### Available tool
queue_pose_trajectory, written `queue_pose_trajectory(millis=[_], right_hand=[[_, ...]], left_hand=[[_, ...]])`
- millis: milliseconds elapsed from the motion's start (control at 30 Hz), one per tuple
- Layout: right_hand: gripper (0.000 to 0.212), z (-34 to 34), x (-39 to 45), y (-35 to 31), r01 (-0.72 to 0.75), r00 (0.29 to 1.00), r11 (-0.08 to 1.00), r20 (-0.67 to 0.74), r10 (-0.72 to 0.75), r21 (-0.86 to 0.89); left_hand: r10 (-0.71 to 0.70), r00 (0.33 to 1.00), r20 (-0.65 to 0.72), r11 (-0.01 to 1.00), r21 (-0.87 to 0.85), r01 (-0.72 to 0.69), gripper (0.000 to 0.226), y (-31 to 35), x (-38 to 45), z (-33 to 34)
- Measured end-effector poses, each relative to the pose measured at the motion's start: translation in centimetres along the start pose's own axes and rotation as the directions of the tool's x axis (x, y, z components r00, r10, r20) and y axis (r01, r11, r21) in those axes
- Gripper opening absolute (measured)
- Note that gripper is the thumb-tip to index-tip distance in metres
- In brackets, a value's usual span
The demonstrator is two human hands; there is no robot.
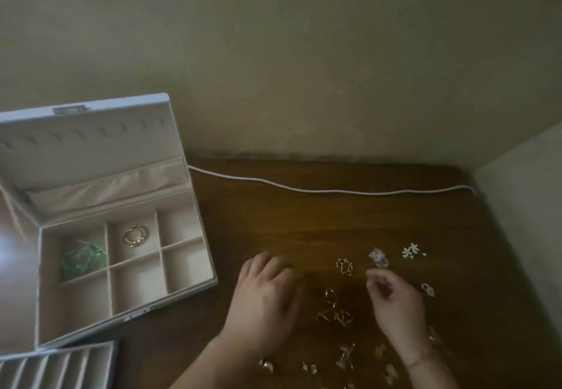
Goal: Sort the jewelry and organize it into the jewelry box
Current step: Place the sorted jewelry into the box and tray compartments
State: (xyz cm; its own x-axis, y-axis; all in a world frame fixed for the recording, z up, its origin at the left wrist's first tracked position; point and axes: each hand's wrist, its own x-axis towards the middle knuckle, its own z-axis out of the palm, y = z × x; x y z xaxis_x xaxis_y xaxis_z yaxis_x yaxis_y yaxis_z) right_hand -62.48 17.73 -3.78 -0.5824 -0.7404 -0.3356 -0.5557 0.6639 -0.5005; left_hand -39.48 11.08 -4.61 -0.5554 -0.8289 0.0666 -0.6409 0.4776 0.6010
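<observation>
A white jewelry box [194, 285] stands open at the left, its lid up against the wall. One compartment holds a green beaded piece [83, 259], the one beside it gold rings [135, 236]. Gold and silver jewelry lies scattered on the dark wooden table: gold hoops [334, 312], a gold chain piece [344, 266], a clear crystal piece [378, 257], flower earrings [412, 250]. My left hand [264, 294] rests palm down on the table, fingers spread, left of the hoops. My right hand [395, 300] hovers over the pieces with curled fingers; whether it pinches anything is unclear.
A grey ring tray [57, 367] lies at the bottom left, in front of the box. A white cable [304, 189] runs along the table's back edge by the wall. A pale wall or panel [523, 221] bounds the table on the right. More small pieces [310, 367] lie near my wrists.
</observation>
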Motion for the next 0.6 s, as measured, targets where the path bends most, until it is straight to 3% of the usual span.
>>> queue_pose_trajectory(millis=[100,200,367,600], right_hand=[[0.030,0.0,2.0,0.4,0.075,0.997,0.995,0.024,-0.073,-0.072],[0.035,0.7,3.4,-0.1,0.159,0.985,0.976,0.089,-0.146,-0.152],[0.034,1.9,4.7,0.3,0.227,0.972,0.957,0.095,-0.213,-0.181],[0.024,1.7,5.2,0.9,0.204,0.974,0.975,0.119,-0.194,-0.083]], left_hand=[[-0.123,0.968,0.219,0.991,0.077,0.109,0.039,3.4,3.2,3.3],[-0.203,0.940,0.274,0.973,0.162,0.163,0.042,5.7,5.6,5.6],[-0.331,0.896,0.296,0.919,0.317,0.235,0.045,7.8,7.7,7.4],[-0.339,0.916,0.213,0.927,0.245,0.286,0.031,7.4,7.6,8.5]])
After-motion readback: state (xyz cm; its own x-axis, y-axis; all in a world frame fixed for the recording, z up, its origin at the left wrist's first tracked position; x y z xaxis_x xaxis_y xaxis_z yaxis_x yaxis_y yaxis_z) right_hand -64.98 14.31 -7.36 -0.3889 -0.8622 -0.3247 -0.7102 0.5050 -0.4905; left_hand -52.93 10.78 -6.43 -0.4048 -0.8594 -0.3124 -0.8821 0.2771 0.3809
